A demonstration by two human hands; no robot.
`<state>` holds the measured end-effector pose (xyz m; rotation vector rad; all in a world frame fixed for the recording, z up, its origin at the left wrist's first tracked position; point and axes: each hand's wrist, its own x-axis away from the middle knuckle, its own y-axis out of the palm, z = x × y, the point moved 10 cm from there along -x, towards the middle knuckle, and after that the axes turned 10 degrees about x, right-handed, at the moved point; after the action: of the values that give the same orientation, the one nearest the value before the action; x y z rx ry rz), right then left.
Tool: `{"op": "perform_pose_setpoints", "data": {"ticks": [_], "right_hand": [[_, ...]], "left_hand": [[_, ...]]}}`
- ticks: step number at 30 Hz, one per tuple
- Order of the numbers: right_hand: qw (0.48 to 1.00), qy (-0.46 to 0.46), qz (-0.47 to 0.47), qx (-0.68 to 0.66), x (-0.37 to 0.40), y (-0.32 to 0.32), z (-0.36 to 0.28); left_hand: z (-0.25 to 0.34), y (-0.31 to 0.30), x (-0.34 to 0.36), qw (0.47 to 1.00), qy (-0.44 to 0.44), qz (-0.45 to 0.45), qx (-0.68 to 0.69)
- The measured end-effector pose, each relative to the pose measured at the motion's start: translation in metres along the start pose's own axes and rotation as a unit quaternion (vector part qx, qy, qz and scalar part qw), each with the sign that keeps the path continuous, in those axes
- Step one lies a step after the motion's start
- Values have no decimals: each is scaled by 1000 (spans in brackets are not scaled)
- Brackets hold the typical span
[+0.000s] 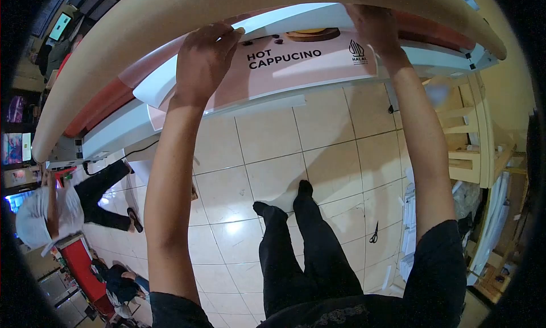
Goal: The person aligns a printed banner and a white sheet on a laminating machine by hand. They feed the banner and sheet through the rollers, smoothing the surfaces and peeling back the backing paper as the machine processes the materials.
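Note:
A pink printed poster [307, 72] reading "HOT CAPPUCINO" hangs over the front of a wide machine. Above its print runs a white sheet [284, 20], curled away at the left end. My left hand [206, 58] is closed, its thumb and fingers pinched at the white sheet's edge near the poster's upper left. At the poster's upper right is my right hand [375, 31], its fingertips hidden against the machine and the sheet. Across the top bends a long tan roller [256, 7], with a reddish roller [435, 32] showing beneath it.
Scissors [374, 232] lie on the tiled floor [273, 177] right of my feet. A wooden rack [475, 135] stands at the right, with rolled material [493, 223] below. At the left, a person in a white shirt [54, 214] stands near screens; a cable [122, 157] hangs from the machine.

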<state>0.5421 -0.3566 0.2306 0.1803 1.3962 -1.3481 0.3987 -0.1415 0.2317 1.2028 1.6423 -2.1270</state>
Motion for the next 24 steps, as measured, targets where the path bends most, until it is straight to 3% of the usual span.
{"op": "perform_pose_setpoints", "data": {"ticks": [1,3,4,6,9,19,24], "right_hand": [[1000,0,-1,0,10,9,14],[985,65,-149,-50,28,49,48],[985,64,-151,-51,30,48,52],[995,-73,36,61,29,3,35],[996,-72,-34,31,37,4,32],[995,-75,-41,-49,84,-9,16],[993,-79,-55,-62,98,-16,6]], "left_hand": [[-1,0,2,1000,-6,-1,-15],[-2,0,3,999,-14,-1,-30],[-1,0,3,1000,-13,-3,-18],[1,1,6,1000,-14,-5,-6],[6,-1,12,1000,-17,9,-4],[-54,-68,119,984,-133,24,-117],[-50,-86,152,983,-129,19,-129]]}}
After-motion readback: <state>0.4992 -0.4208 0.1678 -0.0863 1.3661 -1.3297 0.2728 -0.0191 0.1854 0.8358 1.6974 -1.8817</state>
